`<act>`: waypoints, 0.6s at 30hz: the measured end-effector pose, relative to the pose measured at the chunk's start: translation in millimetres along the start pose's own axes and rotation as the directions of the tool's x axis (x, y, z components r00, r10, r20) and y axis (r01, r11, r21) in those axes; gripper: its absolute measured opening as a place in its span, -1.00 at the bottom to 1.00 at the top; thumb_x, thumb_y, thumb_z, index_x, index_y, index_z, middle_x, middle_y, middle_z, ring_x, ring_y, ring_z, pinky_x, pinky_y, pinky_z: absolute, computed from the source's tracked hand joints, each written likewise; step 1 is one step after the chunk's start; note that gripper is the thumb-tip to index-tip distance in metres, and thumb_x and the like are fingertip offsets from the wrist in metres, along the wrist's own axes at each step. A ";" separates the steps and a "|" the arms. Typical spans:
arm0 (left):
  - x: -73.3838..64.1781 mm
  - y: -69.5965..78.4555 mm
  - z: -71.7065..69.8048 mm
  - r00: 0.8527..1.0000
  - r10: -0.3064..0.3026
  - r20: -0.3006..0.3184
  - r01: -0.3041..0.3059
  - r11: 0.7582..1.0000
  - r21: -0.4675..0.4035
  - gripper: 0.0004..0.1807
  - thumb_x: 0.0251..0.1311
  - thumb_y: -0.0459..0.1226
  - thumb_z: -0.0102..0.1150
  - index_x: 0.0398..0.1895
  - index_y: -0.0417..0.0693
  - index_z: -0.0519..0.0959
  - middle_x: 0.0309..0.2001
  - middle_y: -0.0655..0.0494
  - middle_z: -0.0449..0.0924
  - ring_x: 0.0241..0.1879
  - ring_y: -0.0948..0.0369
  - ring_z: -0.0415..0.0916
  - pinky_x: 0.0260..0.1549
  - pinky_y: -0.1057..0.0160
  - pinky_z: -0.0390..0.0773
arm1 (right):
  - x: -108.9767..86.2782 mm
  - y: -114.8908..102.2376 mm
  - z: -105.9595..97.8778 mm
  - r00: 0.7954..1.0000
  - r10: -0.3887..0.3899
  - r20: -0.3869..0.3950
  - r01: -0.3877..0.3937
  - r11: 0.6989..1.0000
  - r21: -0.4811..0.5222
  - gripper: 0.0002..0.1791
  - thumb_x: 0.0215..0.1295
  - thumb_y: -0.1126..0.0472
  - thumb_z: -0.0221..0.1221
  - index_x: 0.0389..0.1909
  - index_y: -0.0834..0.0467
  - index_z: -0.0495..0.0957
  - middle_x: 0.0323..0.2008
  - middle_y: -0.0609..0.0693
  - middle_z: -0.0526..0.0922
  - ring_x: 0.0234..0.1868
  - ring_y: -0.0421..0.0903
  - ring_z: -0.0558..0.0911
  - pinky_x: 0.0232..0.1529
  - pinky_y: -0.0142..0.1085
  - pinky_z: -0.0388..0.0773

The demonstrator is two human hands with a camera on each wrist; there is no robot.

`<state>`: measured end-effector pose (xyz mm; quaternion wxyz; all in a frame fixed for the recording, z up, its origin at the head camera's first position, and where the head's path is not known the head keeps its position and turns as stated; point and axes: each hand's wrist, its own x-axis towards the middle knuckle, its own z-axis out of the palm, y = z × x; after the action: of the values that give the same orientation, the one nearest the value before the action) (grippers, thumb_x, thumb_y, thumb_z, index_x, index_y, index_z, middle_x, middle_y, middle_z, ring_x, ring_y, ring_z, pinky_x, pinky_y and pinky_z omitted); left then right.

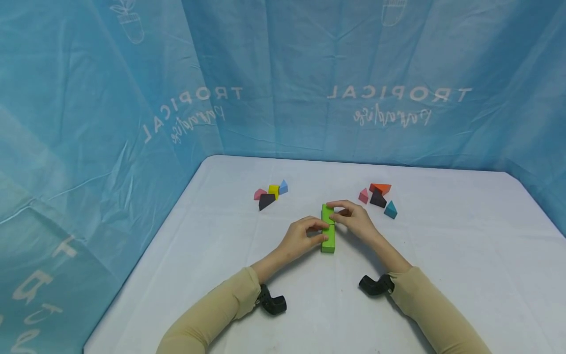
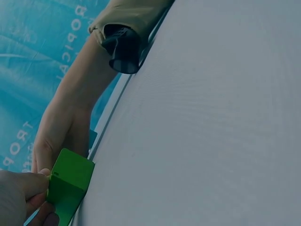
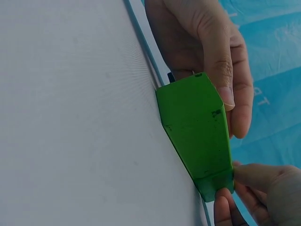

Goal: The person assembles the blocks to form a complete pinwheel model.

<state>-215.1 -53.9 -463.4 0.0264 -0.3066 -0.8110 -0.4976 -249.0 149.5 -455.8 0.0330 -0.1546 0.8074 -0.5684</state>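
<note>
Two green rectangular blocks lie end to end on the white table in the head view, forming one straight row. My left hand [image 1: 301, 237] holds the near green block [image 1: 328, 242] from its left side, thumb and fingertips at its edge. At the far green block [image 1: 326, 212], my right hand [image 1: 355, 222] pinches with thumb and fingers around the far part. The right wrist view shows the left thumb [image 3: 221, 70] against the near block's upper edge. Part of the far block is covered by fingers.
At the back left sits a cluster with a yellow block [image 1: 273, 190], a black block [image 1: 266, 200], a pink piece [image 1: 260, 194] and a blue triangle [image 1: 283, 187]. Back right are orange [image 1: 382, 188], black [image 1: 378, 198], pink [image 1: 363, 195] and teal [image 1: 391, 210] pieces. Blue curtains [image 1: 283, 98] border the table.
</note>
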 end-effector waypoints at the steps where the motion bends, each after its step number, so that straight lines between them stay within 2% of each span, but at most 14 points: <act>1: 0.4 -0.1 -0.2 1.000 -0.003 0.001 0.003 1.000 0.004 -0.72 0.12 -0.30 0.31 -0.09 -0.19 0.61 -0.13 0.05 0.60 -0.08 0.19 0.54 -0.05 0.42 0.50 | -1.9 -4.7 0.0 1.000 -0.001 0.003 0.001 1.000 -0.002 -0.60 0.26 0.27 0.22 0.13 0.22 0.51 0.08 0.15 0.55 -0.10 0.07 0.59 -0.03 -0.06 0.46; 7: 1.3 -0.1 -0.6 1.000 -0.020 0.011 0.020 1.000 0.014 -0.72 0.12 -0.30 0.32 -0.08 -0.17 0.61 -0.12 0.08 0.60 -0.07 0.23 0.53 -0.05 0.44 0.49 | -11.4 -28.8 0.7 1.000 -0.008 0.006 0.008 1.000 -0.024 -0.59 0.27 0.34 0.19 0.14 0.33 0.47 0.08 0.24 0.52 -0.09 0.14 0.59 -0.03 -0.06 0.47; 13: 1.2 -0.1 -0.3 1.000 -0.009 0.007 0.009 1.000 0.011 -0.72 0.13 -0.29 0.31 -0.08 -0.17 0.61 -0.12 0.09 0.60 -0.06 0.20 0.54 -0.04 0.44 0.49 | -3.2 -3.8 2.9 1.000 -0.017 -0.023 0.016 0.999 -0.037 -0.59 0.26 0.29 0.22 0.13 0.24 0.50 0.09 0.17 0.53 -0.11 0.11 0.59 -0.05 -0.01 0.49; 18: 2.2 0.3 -1.6 1.000 0.001 0.012 -0.002 0.999 0.038 -0.71 0.12 -0.29 0.32 -0.08 -0.17 0.62 -0.13 0.10 0.60 -0.07 0.20 0.54 -0.04 0.44 0.48 | 0.6 5.7 0.6 0.998 -0.025 -0.059 0.022 0.998 -0.058 -0.61 0.25 0.16 0.25 0.10 0.13 0.56 0.04 0.06 0.57 -0.13 -0.04 0.59 -0.09 -0.18 0.51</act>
<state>-217.1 -54.1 -461.6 0.0277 -0.3096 -0.8203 -0.4801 -250.7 150.5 -461.2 -0.0022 -0.1478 0.8222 -0.5497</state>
